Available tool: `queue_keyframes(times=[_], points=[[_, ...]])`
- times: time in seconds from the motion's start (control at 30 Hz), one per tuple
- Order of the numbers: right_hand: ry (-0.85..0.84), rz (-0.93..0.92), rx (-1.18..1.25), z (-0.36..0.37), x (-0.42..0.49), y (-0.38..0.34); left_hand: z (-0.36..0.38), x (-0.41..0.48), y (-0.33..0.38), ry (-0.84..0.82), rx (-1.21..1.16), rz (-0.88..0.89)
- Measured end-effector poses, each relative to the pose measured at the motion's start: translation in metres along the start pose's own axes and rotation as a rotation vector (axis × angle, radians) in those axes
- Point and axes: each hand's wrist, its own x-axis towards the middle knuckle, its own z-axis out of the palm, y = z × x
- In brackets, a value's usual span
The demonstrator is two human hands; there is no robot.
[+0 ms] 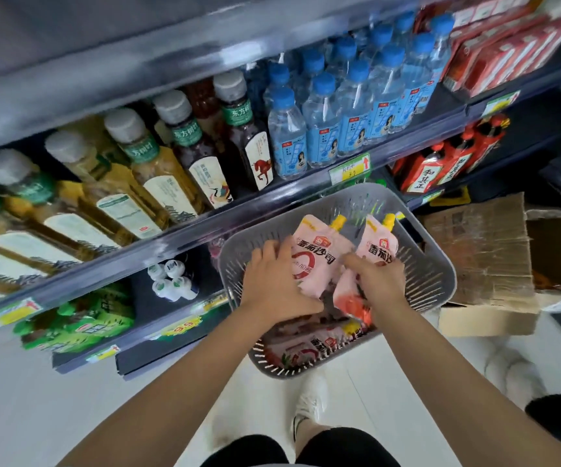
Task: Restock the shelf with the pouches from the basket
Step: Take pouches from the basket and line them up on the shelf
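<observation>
A grey slotted basket (434, 264) stands on the floor against the shelf. Both hands reach into it. My left hand (275, 281) grips the lower edge of a pink pouch with a yellow spout (316, 254), which stands upright. My right hand (378, 281) holds a second pink pouch (378, 244) beside it, also upright with its yellow cap on top. More pink pouches (309, 342) lie flat in the near end of the basket, partly hidden by my forearms. The shelf (184, 237) rises just behind the basket.
Tea bottles (158, 170) and blue-capped water bottles (336, 106) fill the shelf at chest height. Lower down sit white-capped small bottles (171, 278) and green packs (77, 321). A taped cardboard box (484, 261) stands right of the basket. My shoe (309, 402) is on the pale floor.
</observation>
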Motion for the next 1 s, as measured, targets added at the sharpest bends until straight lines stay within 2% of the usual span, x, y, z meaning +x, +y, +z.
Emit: queue_keyframes(times=[0.2,0.4,0.67,0.8,0.9,1.0], points=[[0.021,-0.253,0.0,0.016,-0.101,-0.057,-0.065,-0.053,-0.036,0.206,-0.104,-0.027],[-0.086,-0.543,-0.026,0.049,-0.224,-0.1,-0.14,-0.122,-0.088,0.47,-0.264,-0.098],[-0.233,-0.92,-0.176,0.084,-0.369,-0.151,-0.248,-0.191,-0.158,0.837,-0.421,-0.087],[-0.266,-1.069,-0.169,0.107,-0.426,-0.177,-0.3,-0.212,-0.187,0.986,-0.596,-0.057],[-0.277,-1.154,-0.152,0.123,-0.455,-0.194,-0.339,-0.218,-0.201,1.095,-0.641,-0.059],[-0.292,-1.202,-0.122,0.138,-0.471,-0.211,-0.373,-0.208,-0.215,1.137,-0.657,-0.103]])
